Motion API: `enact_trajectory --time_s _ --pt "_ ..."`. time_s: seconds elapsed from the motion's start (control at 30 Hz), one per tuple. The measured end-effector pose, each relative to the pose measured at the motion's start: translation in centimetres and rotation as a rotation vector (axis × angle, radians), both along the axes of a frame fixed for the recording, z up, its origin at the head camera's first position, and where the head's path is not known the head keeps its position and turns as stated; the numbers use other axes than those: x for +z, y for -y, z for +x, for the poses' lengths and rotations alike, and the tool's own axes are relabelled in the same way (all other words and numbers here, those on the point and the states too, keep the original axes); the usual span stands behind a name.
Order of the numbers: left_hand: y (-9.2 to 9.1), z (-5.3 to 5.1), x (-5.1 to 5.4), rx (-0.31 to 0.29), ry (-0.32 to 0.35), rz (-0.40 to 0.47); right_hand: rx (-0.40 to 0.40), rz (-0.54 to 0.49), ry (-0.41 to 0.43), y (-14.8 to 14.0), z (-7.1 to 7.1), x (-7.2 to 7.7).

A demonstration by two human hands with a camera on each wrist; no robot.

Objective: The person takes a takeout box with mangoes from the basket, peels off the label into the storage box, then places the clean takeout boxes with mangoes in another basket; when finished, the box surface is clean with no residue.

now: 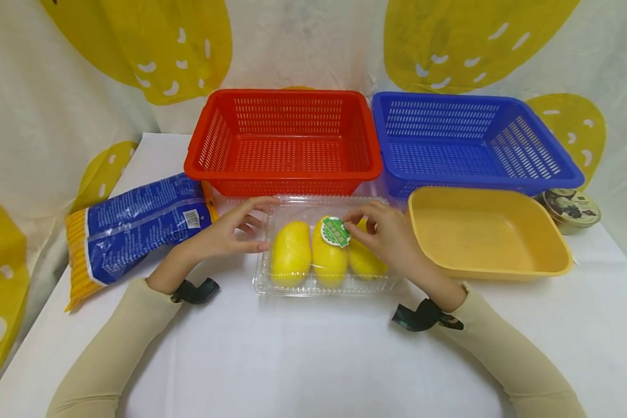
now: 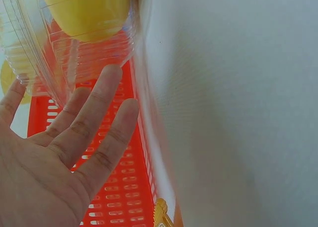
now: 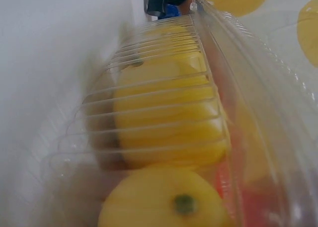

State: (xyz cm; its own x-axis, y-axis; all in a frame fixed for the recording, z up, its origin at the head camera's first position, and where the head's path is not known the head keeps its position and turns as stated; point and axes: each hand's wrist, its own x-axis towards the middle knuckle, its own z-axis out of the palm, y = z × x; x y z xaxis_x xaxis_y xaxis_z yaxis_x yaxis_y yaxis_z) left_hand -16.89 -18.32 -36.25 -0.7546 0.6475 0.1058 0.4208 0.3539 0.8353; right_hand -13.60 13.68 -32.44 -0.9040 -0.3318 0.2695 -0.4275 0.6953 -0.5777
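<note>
Three yellow mangoes [image 1: 330, 258] lie side by side in a clear plastic clamshell box [image 1: 282, 210] on the table. A round green-and-white sticker [image 1: 335, 232] is on the lid above the middle mango. My right hand [image 1: 389, 235] reaches over the box's right side, thumb and forefinger pinching the sticker's right edge. At the box's left side is my left hand [image 1: 235, 232], its fingers spread and its thumb pointing at the wall. The left wrist view shows those fingers [image 2: 94, 117] loosely extended by the box. In the right wrist view the mangoes show through the ribbed wall; the right hand's fingers are hidden.
Behind the box stand a red basket [image 1: 284, 174] and a blue basket [image 1: 480, 181]. A shallow yellow tub [image 1: 488, 232] is at right, with a round lidded container [image 1: 572, 209] beyond it. A blue-and-orange packet [image 1: 141, 223] lies at left, close to the left forearm.
</note>
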Motion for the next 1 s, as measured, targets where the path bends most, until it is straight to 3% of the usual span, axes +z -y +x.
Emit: enact_trajectory --time_s 0.33,0.63,1.0 --pt "0.02 -0.05 -0.12 0.003 0.005 0.019 0.010 -0.025 0.015 0.14 0.01 -0.09" --pt "0.01 -0.04 -0.09 0.001 0.005 0.013 0.039 -0.142 0.014 -0.21 0.20 -0.15" --pt "0.06 -0.08 -0.14 0.000 0.004 0.012 0.046 -0.218 0.110 -0.62 0.37 0.61"
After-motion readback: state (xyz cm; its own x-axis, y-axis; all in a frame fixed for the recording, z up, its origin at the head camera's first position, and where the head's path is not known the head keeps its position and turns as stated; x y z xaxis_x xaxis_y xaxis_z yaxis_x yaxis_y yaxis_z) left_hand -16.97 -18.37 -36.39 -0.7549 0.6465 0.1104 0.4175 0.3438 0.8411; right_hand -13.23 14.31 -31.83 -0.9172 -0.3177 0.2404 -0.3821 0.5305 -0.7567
